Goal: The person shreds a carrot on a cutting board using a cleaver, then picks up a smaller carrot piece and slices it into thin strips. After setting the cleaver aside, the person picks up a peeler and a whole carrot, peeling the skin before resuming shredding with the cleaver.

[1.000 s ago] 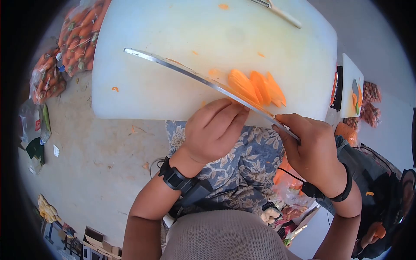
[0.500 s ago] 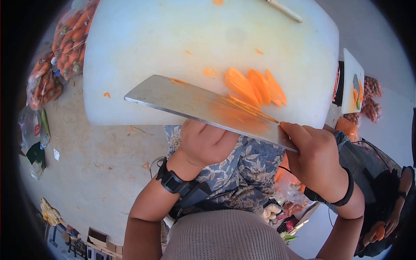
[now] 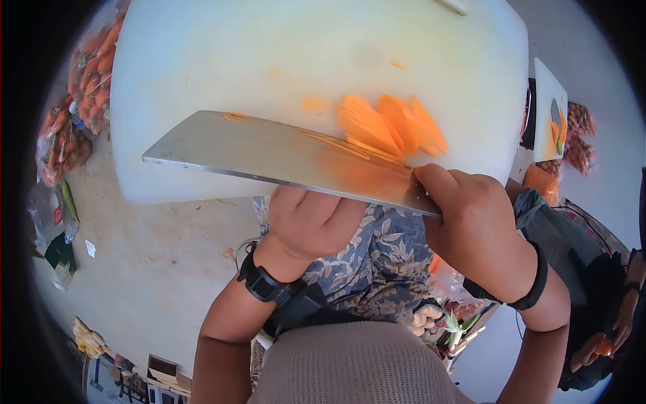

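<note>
My right hand (image 3: 468, 222) grips the handle end of a wide cleaver (image 3: 269, 151), whose blade reaches left, face up, over the near edge of the white cutting board (image 3: 235, 60). Thin orange shreds cling to the blade. Just beyond it, orange carrot slices (image 3: 387, 124) lie fanned on the board. My left hand (image 3: 313, 219) is below the blade with its fingers curled; the cleaver hides the fingertips, and whether they hold anything is not visible.
Bagged carrots (image 3: 97, 74) are at the far left. A second board (image 3: 548, 111) with a knife and carrot pieces stands at the right, near red mesh bags (image 3: 579, 138). A co-worker's hands (image 3: 595, 350) hold an orange piece at lower right.
The cleaver and my right hand have shifted left. My left hand has moved slightly left, and the whole view has shifted a little.
</note>
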{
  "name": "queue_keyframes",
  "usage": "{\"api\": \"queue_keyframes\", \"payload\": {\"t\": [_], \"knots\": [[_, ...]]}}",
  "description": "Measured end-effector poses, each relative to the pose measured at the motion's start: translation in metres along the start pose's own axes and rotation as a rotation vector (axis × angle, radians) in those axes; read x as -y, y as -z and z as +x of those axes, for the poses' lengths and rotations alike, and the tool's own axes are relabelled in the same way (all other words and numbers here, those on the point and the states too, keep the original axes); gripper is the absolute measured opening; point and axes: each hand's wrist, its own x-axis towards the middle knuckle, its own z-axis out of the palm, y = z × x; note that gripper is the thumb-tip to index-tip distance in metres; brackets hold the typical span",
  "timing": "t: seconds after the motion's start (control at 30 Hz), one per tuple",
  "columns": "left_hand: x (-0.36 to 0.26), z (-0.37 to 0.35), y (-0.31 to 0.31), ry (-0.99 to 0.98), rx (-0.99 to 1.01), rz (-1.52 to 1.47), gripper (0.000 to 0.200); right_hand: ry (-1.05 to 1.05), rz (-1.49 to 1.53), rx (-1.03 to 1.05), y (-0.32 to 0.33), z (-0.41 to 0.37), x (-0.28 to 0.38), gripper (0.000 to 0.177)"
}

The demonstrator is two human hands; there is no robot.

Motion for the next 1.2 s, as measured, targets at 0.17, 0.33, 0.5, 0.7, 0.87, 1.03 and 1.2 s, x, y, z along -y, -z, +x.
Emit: {"api": "queue_keyframes", "payload": {"t": [0.17,0.33,0.5,0.7,0.87,1.03,1.2], "knots": [[0.003,0.004,-0.005,-0.020,-0.059,-0.005,0.022,-0.052,0.073,-0.083,-0.015,0.003,0.005,0.014],[-0.002,0.018,-0.003,0.007,-0.047,-0.034,0.019,-0.022,0.276,-0.236,-0.015,0.000,-0.004,0.024],[-0.005,0.023,-0.006,0.035,-0.101,-0.012,0.013,-0.176,0.320,-0.388,0.006,-0.023,-0.008,0.012],[-0.009,0.029,-0.004,0.163,-0.069,0.008,0.024,-0.362,0.188,-0.513,-0.009,-0.048,-0.052,0.019],[-0.015,0.032,-0.001,0.133,-0.021,0.111,0.033,-0.531,0.171,-0.476,-0.027,-0.068,-0.083,0.024],[-0.018,0.048,0.004,0.038,0.041,0.111,0.033,-0.526,0.323,-0.501,-0.044,-0.064,-0.110,0.025],[-0.017,0.086,-0.004,-0.038,0.304,0.090,0.023,-0.597,0.315,-0.388,-0.032,-0.054,-0.102,0.022]]}}
